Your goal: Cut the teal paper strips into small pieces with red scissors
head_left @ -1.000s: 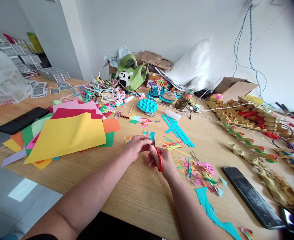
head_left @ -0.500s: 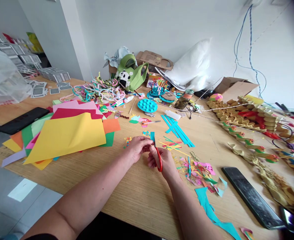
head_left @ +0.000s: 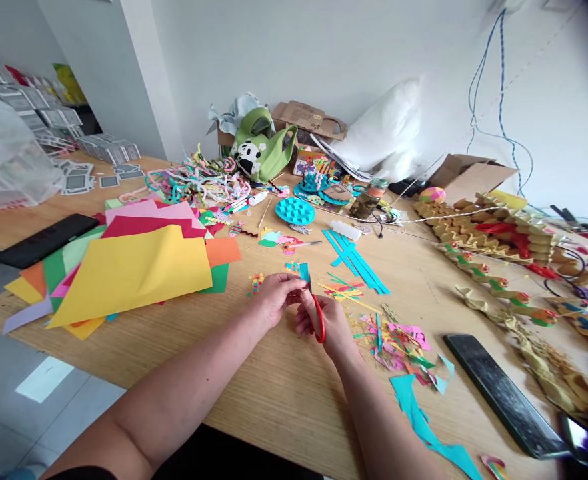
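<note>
My left hand point(head_left: 280, 295) pinches a small blue paper strip point(head_left: 304, 271), whose top end sticks up past the fingers. Wrapped round the red handles of a pair of scissors point(head_left: 319, 321), my right hand point(head_left: 330, 325) sits close against the left. The dark blades point up along the right side of the strip; how far they are closed on it is hard to see. Just beyond the hands lie tiny blue and yellow paper bits point(head_left: 293, 266), and left of them more small coloured bits point(head_left: 256, 283). Thin cut strips point(head_left: 347, 288) lie right of the scissors.
Coloured paper sheets point(head_left: 139, 277) are stacked at the left. Long blue strips point(head_left: 357, 260) and a blue oval tray point(head_left: 295, 211) lie farther back. Paper scraps point(head_left: 399, 343), a blue offcut point(head_left: 424, 427) and a phone point(head_left: 504, 393) are at the right. A green panda bag point(head_left: 261, 150) stands by the wall.
Almost nothing differs. Both hands keep their hold, and the strip's upper end has shifted very slightly left.
</note>
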Tool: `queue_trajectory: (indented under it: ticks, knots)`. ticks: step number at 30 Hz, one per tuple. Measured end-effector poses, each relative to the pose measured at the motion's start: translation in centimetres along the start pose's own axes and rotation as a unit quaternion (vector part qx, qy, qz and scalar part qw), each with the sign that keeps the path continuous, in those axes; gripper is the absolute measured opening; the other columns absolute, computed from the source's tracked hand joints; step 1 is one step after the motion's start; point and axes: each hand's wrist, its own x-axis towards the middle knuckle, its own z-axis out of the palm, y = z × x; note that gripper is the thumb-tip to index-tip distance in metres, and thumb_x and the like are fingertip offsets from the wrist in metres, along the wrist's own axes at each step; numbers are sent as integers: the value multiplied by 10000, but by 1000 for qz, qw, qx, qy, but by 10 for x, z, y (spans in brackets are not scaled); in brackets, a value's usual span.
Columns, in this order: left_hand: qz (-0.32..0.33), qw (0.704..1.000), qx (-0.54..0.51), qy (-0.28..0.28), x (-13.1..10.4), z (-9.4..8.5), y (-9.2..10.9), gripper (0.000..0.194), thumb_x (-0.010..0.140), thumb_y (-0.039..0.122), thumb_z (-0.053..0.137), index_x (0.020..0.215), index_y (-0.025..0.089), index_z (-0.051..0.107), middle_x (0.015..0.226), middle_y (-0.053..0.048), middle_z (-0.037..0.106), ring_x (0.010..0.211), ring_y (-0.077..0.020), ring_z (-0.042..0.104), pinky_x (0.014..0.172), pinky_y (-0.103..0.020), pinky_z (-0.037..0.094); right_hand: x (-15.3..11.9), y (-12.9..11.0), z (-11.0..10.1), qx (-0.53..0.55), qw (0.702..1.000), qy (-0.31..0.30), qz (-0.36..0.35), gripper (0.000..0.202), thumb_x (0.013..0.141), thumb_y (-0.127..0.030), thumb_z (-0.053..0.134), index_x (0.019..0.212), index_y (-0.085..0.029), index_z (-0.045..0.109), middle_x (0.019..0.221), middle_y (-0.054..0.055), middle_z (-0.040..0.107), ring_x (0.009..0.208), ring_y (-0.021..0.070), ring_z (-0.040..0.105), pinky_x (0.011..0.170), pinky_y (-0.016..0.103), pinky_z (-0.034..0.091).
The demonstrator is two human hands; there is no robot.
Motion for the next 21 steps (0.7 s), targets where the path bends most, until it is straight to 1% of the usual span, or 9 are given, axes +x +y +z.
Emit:
queue_trajectory:
  ticks: [7,12,21]
  knots:
    - [2,1000,7,-10,-1,0,-1,185,505,199,752,560,125,591,528,18,548,513,-81,491,545,-236,400,0,-1,0,1,1000,9,-4,536,663,-680,624,626,-150,557,519,40,629,371,131,574,353,205,424]
    - [1,1000,4,-11,-1,1,-1,173,508,191,745,557,126,593,524,19,546,510,-81,489,539,-234,398,0,0,0,0,1000,8,-7,533,676,-673,620,632,-146,559,514,38,627,364,122,567,347,197,427]
    - [0,1000,25,-9,-1,0,0,181,531,206,742,577,124,588,539,16,554,505,-81,499,550,-238,416,2,3,-2,3,1000,2,-3,536,654,-680,634,613,-153,547,499,33,614,360,129,565,335,202,427]
